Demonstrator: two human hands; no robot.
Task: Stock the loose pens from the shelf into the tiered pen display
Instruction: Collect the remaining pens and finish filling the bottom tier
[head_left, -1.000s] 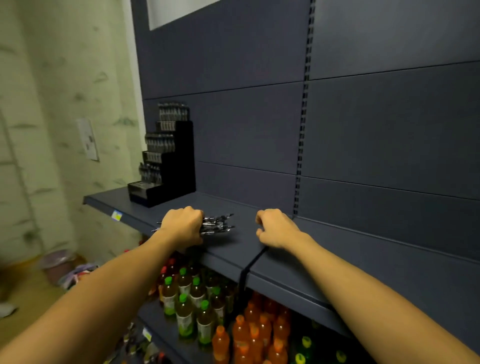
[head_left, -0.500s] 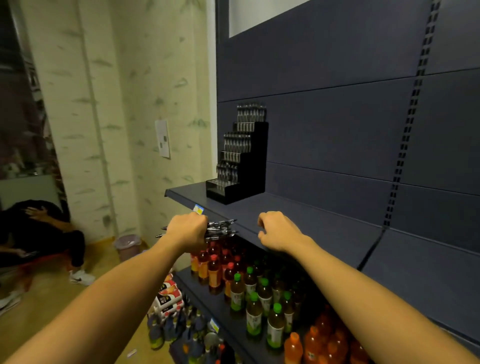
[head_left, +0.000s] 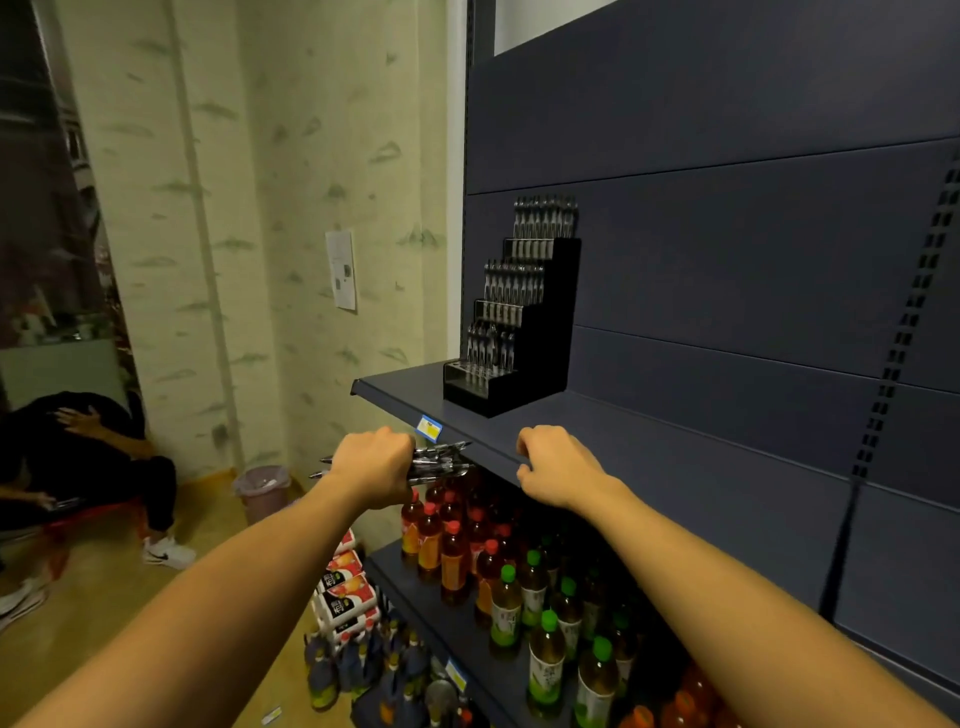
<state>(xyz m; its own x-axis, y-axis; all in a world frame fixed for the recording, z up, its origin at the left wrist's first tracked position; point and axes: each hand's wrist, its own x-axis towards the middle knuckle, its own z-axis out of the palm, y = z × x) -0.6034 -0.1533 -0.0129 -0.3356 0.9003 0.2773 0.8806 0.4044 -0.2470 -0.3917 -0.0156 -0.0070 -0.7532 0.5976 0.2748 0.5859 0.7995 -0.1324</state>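
Note:
My left hand (head_left: 375, 463) grips a bundle of several pens (head_left: 440, 460), held level just in front of the dark shelf's (head_left: 613, 441) front edge. The pen ends stick out on both sides of my fist. My right hand (head_left: 558, 465) is curled with nothing visible in it, hovering at the shelf's front edge to the right of the pens. The black tiered pen display (head_left: 511, 332) stands at the shelf's left end, beyond both hands. Its upper tiers hold rows of upright pens; the lowest step looks bare.
Below the shelf stand rows of drink bottles (head_left: 519, 587) on a lower shelf. Cartons and more bottles (head_left: 348, 587) sit on the floor. A pink bin (head_left: 262, 491) stands by the wall. A seated person in dark clothes (head_left: 88, 467) is at the left.
The view has swung left along the shelf, so the display now lies closer and more central. My left hand has carried the pens off the shelf surface to its front edge.

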